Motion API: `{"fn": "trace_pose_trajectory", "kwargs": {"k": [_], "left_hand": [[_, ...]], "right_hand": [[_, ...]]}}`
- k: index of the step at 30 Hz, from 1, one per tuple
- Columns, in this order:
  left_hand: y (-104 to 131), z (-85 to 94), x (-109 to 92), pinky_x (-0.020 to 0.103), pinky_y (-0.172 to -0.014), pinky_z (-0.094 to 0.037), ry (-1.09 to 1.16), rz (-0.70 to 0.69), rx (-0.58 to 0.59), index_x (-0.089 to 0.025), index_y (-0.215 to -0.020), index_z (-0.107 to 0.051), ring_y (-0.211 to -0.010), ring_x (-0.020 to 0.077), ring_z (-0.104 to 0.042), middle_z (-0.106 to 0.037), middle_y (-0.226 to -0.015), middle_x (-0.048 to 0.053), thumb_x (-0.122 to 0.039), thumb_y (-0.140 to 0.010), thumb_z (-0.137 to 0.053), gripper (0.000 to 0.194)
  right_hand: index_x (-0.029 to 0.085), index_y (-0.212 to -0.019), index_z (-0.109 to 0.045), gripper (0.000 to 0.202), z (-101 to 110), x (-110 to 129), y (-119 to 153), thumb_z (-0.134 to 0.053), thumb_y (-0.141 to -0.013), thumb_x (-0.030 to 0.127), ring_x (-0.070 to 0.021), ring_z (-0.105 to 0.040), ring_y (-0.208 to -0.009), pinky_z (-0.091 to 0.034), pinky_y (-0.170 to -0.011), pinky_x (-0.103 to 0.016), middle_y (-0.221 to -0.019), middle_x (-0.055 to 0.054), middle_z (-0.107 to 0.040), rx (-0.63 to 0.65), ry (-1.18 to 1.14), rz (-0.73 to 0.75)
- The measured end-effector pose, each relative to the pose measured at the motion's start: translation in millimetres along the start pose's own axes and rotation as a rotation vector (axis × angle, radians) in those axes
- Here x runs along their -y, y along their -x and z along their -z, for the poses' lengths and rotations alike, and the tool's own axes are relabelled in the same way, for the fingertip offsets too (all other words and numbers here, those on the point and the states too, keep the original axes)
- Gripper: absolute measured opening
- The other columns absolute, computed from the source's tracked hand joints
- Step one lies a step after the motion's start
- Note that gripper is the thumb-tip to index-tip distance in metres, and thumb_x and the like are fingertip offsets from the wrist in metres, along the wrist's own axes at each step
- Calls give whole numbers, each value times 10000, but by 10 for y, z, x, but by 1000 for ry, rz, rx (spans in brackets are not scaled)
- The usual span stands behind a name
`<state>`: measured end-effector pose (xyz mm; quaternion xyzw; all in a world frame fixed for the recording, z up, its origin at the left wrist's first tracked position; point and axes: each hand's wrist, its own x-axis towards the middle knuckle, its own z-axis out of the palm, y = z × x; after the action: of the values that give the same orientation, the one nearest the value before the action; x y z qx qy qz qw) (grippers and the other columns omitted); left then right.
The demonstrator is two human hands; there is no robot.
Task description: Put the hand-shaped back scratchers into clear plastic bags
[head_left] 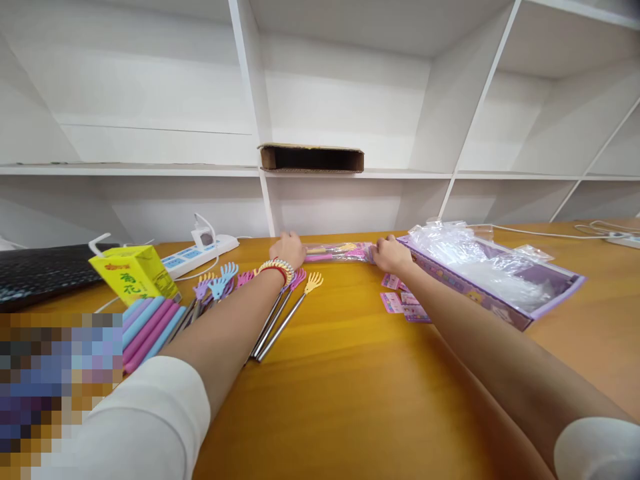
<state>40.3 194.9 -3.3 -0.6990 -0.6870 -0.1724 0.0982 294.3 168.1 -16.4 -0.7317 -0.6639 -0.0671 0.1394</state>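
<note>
At the far side of the wooden table lies a clear bag (340, 252) with pink and yellow back scratchers inside. My left hand (289, 248) is closed on its left end, and my right hand (390, 254) on its right end. Loose back scratchers with hand-shaped heads (314, 283) and metal rods lie beside and under my left forearm. Pink and blue handles (153, 327) are piled at the left. Small pink cards (393, 302) lie below my right hand. A purple box (537, 313) holding clear plastic bags (450, 250) stands at the right.
A yellow drink carton (135, 273) and a white power strip (200, 257) stand at the left, near a black item (40, 270). White shelves (345, 87) rise behind the table, with a cardboard box (313, 160) on one. A white cable (540, 233) runs along the back right.
</note>
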Motion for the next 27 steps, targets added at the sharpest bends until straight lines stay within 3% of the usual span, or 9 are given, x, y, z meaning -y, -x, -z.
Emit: {"fn": "trace_pose_trajectory", "kwargs": {"k": [5, 9, 14, 21, 27], "left_hand": [[299, 234, -76, 379, -789, -452, 36, -53, -101, -93, -1091, -494, -956, 294, -577, -458, -1131, 199, -310, -810, -460, 357], [740, 491, -94, 368, -768, -452, 101, -96, -156, -117, -1071, -495, -909, 265, -583, -476, -1093, 165, -285, -814, -443, 312], [1341, 753, -1, 344, -787, -436, 128, -199, -96, -151, -1011, -527, -921, 243, -567, -551, -1026, 129, -311, -823, -434, 264], [1734, 749, 161, 335, -751, -434, 27, -312, -21, -153, -938, -567, -867, 239, -587, -623, -914, 114, -370, -833, -422, 281], [1968, 688, -18, 331, -688, -442, 10, -516, 83, -164, -814, -603, -780, 225, -603, -641, -842, 97, -491, -847, -349, 416]], "right_hand": [[141, -1106, -562, 419, 194, 31, 252, -389, -852, 426, -276, -566, -968, -423, -794, -361, -1140, -164, -507, -22, 42, 103], [153, -1056, -594, 380, 395, 43, 548, -465, -810, 413, -268, -560, -958, -413, -782, -343, -1100, -145, -539, -14, 68, 211], [184, -1000, -621, 349, 555, 160, 964, -488, -794, 434, -248, -569, -909, -399, -787, -336, -1044, -114, -586, 18, 66, 357], [182, -1007, -606, 368, 301, 273, 1228, -419, -838, 451, -234, -573, -910, -413, -757, -321, -1068, -109, -587, -66, 16, 410], [182, -906, -628, 327, 118, 249, 1308, -420, -848, 428, -201, -575, -876, -410, -775, -292, -928, -86, -619, -1, -62, 539]]}}
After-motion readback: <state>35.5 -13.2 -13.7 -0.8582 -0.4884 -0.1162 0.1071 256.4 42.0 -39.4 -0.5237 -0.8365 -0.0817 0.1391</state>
